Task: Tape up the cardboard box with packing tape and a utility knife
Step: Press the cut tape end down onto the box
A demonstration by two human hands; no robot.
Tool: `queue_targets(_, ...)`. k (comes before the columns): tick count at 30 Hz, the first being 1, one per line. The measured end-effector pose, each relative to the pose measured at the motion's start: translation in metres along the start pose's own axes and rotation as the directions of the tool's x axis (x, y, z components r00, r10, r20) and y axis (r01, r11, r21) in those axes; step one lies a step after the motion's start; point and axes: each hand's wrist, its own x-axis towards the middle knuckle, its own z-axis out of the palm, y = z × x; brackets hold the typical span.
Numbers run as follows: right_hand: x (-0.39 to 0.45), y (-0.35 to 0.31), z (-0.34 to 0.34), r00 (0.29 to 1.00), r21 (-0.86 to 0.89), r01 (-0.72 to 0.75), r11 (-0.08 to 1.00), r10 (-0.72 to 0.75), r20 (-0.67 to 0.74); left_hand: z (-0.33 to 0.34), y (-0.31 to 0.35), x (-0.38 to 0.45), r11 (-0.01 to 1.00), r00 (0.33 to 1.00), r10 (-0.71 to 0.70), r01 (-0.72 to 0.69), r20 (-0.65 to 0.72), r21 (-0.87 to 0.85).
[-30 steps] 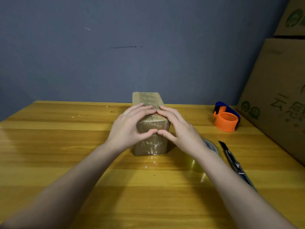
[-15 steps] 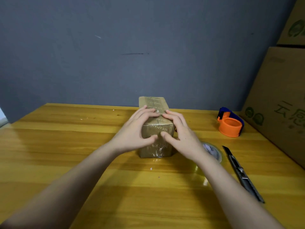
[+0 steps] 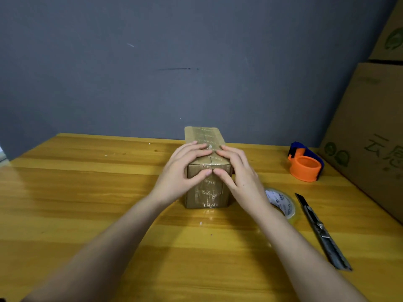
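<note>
A small brown cardboard box (image 3: pixel 205 194) stands in the middle of the wooden table (image 3: pixel 87 192), its long side running away from me, with shiny clear tape over its top and near face. My left hand (image 3: pixel 180 171) and my right hand (image 3: pixel 243 176) both press on its near end. Their fingers lie on the top and nearly meet at the centre seam, while the thumbs press the near face. A roll of clear packing tape (image 3: pixel 283 203) lies flat just right of my right wrist. Further right lies the utility knife (image 3: pixel 320 232), its blade out and pointing away.
An orange and blue tape dispenser (image 3: pixel 305 164) sits at the back right of the table. Large cardboard cartons (image 3: pixel 370 138) are stacked along the right edge. A grey wall closes off the far side behind the table.
Both hands stay on the near end of the box, fingers and thumbs shifting only slightly. The view has tilted up a little.
</note>
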Motion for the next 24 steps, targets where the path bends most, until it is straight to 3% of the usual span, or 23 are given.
queue_targets(8,0.001,0.005,-0.007,0.992,-0.206,0.088,0.974,-0.068,0.103,-0.003,-0.006,0.001,0.995,0.996,0.037,-0.044,0.086,0.089)
queue_targets(15,0.001,0.004,-0.009,0.988,-0.202,0.077,0.976,-0.048,0.144,-0.007,-0.005,0.002,0.993,0.989,0.022,-0.039,0.147,0.114)
queue_targets(19,-0.002,-0.004,-0.004,0.999,-0.023,-0.002,1.0,0.003,0.045,-0.012,-0.002,0.001,0.999,0.986,0.001,-0.009,0.169,0.044)
queue_targets(24,0.0,-0.016,0.011,0.99,-0.019,-0.08,0.997,0.077,-0.117,-0.007,0.001,0.0,0.998,0.996,-0.044,0.047,0.074,-0.048)
